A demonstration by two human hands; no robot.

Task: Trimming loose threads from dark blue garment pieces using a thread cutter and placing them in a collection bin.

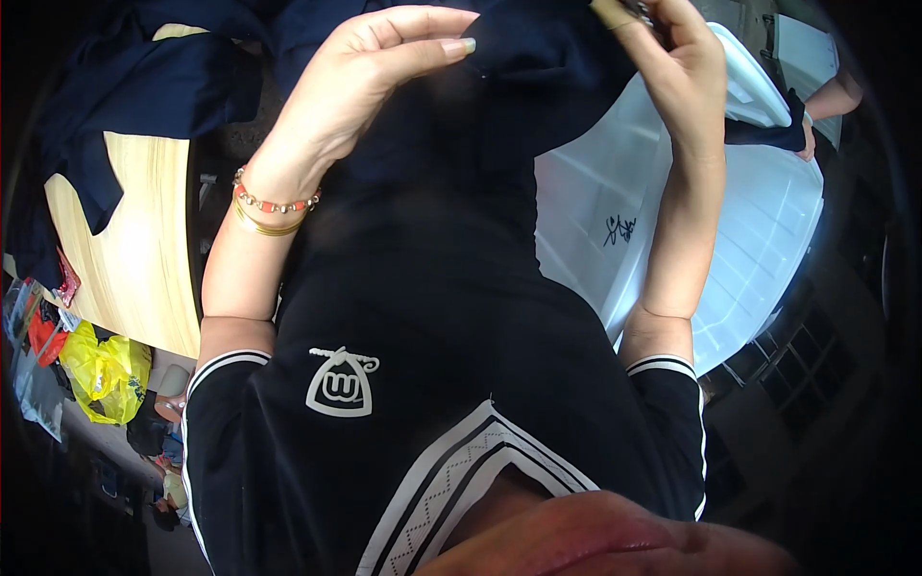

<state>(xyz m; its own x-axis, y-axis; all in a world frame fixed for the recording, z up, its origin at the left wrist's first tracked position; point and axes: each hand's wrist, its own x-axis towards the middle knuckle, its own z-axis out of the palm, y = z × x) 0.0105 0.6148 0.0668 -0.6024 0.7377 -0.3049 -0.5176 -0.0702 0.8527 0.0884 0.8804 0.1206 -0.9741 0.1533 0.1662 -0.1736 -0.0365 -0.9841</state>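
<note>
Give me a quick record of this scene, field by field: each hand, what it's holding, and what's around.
Left hand: left hand raised, fingers pinching the dark navy fabric garment; beaded and gold bracelets on the wrist.
Right hand: right hand raised, gripping the same garment at its upper edge, beside a small tan tag.
Behind the garment: white plastic bin.
Left side: pale wooden table with more dark cloth on it; yellow plastic bag below it.
Others: another person's hand at the bin's far edge.
</note>
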